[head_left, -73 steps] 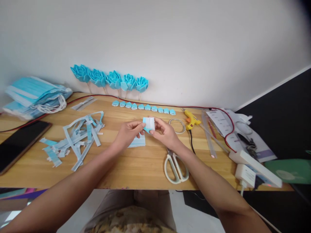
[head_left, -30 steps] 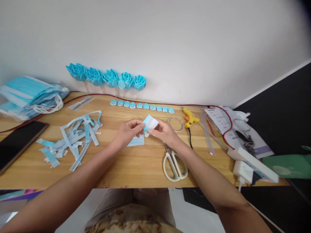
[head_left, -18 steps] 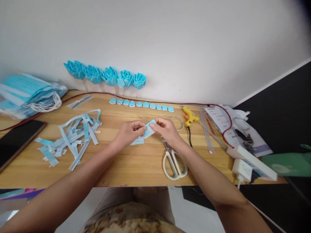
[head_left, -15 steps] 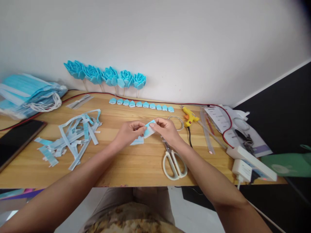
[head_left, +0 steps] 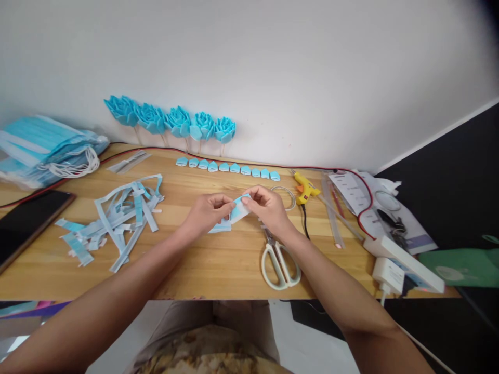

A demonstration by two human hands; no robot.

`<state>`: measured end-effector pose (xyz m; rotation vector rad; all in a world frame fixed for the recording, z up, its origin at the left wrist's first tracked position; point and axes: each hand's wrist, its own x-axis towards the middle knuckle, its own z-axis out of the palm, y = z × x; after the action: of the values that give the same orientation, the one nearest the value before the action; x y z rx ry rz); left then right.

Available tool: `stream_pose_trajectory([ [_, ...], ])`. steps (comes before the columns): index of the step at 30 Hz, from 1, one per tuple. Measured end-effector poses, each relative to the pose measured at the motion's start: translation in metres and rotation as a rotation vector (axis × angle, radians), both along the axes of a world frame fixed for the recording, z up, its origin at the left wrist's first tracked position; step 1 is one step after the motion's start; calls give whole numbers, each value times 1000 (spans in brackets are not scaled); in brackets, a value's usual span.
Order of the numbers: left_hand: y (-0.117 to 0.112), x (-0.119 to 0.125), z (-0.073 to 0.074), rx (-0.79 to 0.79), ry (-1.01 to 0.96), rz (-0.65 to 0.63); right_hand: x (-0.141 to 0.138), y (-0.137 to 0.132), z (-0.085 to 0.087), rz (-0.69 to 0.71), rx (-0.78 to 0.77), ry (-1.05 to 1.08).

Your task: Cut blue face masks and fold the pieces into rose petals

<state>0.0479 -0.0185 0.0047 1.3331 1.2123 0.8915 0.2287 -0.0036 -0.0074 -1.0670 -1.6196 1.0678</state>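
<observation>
Between both hands is a small piece of blue and white mask fabric [head_left: 239, 209], held just above the table. My left hand [head_left: 208, 210] pinches its left end between thumb and fingers. The other end is pinched by my right hand [head_left: 268, 205]. Under my left fingers, another blue fabric piece [head_left: 220, 227] lies on the wood. White-handled scissors [head_left: 281, 265] rest below my right hand, their blades partly covered by it. Behind the hands runs a row of several small folded blue petals [head_left: 224, 167]. A roll of tape or ring [head_left: 288, 193] sits beyond my right hand.
Several blue fabric flowers [head_left: 178, 122] on sticks lean on the wall. Fabric scraps [head_left: 117, 218], a phone [head_left: 29, 223] and a mask stack [head_left: 42, 148] are at left. At right lie a yellow glue gun [head_left: 306, 188], a ruler [head_left: 333, 213] and a power strip [head_left: 405, 262].
My right hand has risen very slightly, and the fabric piece seems a little more stretched between the fingers. Both hands keep their pinch; the view has shifted slightly.
</observation>
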Motion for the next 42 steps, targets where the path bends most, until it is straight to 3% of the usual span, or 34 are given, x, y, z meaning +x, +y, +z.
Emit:
stream_pose_trajectory([
  [4,0,-1,1,-1,-9,-8,0,-2,3,-38,184,-148],
  [10,0,-2,1,14,-72,-24,0,-1,4,19,487,-228],
  [26,2,-2,-4,16,-162,-36,1,1,-2,62,502,-268],
  [31,3,-2,-8,28,-182,-25,1,-2,2,115,464,-262],
  [34,3,-2,-9,40,-192,16,4,-5,8,176,303,-195],
  [37,3,-2,-7,49,-174,39,5,-5,10,115,105,-125],
  [39,2,-2,-5,54,-158,40,5,-4,10,70,29,-132],
  [42,1,-1,-3,62,-115,44,4,-2,7,114,-47,-144],
])
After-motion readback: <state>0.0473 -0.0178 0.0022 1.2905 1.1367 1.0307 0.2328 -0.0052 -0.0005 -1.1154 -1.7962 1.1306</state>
